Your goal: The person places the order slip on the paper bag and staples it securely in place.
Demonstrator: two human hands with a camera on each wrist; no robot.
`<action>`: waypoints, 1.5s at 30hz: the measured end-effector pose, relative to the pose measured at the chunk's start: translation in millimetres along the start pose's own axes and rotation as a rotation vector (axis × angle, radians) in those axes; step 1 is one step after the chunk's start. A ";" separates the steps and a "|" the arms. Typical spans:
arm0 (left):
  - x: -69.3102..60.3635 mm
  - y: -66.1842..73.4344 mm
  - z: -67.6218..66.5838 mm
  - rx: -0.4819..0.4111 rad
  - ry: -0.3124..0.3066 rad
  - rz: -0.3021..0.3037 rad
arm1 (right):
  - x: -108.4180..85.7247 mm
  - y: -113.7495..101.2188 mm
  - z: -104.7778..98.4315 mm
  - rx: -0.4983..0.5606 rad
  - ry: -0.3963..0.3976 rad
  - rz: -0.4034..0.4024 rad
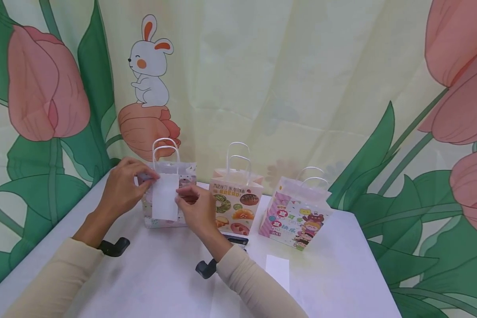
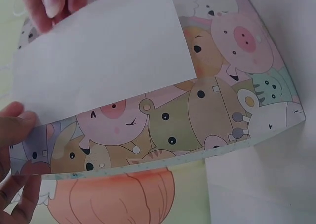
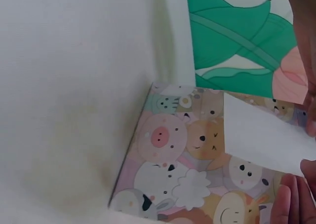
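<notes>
Where the white-topped table (image 1: 155, 269) bears the upright cartoon-animal paper gift bag (image 3: 170, 155), we list: left hand (image 1: 123, 187), pinching the blank white slip (image 1: 164, 198) at its upper left corner; right hand (image 1: 198, 210), pinching its right edge; the slip itself, before the bag's front, best kept taut and squared, we judge.

A rabbit-and-tulip curtain (image 1: 302, 88) hangs behind the white table (image 1: 338, 274).

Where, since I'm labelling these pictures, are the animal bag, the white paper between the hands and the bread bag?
Animal bag (image 2: 177, 120): left wrist view, on its printed side, just below the paper.
White paper (image 1: 164, 196): head view, middle of the sheet.
Bread bag (image 1: 236, 206): head view, middle of its printed front.
</notes>
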State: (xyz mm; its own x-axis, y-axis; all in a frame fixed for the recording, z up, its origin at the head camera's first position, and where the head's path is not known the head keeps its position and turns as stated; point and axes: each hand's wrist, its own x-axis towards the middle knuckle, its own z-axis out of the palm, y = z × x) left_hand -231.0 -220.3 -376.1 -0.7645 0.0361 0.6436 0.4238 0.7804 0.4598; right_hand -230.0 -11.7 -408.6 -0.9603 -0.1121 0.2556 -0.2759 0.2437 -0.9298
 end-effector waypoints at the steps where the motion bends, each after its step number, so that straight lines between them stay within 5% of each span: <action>1: 0.1 0.0 -0.1 0.001 0.000 0.001 | -1.8 1.1 -1.4 0.001 -0.004 0.000; 16: -2.3 0.5 -0.5 0.005 -0.007 -0.013 | -29.3 24.5 -31.0 -0.047 -0.096 0.054; 31: -1.9 -0.2 0.0 -0.009 -0.004 -0.003 | -49.9 52.1 -83.6 -0.261 -0.189 0.097; 45: -2.2 -0.9 1.3 -0.014 0.010 0.007 | -60.1 78.9 -120.5 -0.371 -0.196 0.117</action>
State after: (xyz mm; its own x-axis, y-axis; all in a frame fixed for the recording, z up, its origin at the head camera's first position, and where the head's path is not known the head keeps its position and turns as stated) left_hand -230.3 -220.3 -378.7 -0.7567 0.0348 0.6529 0.4359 0.7710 0.4642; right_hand -199.1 130.4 -465.4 -0.9698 -0.2349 0.0656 -0.1962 0.5917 -0.7819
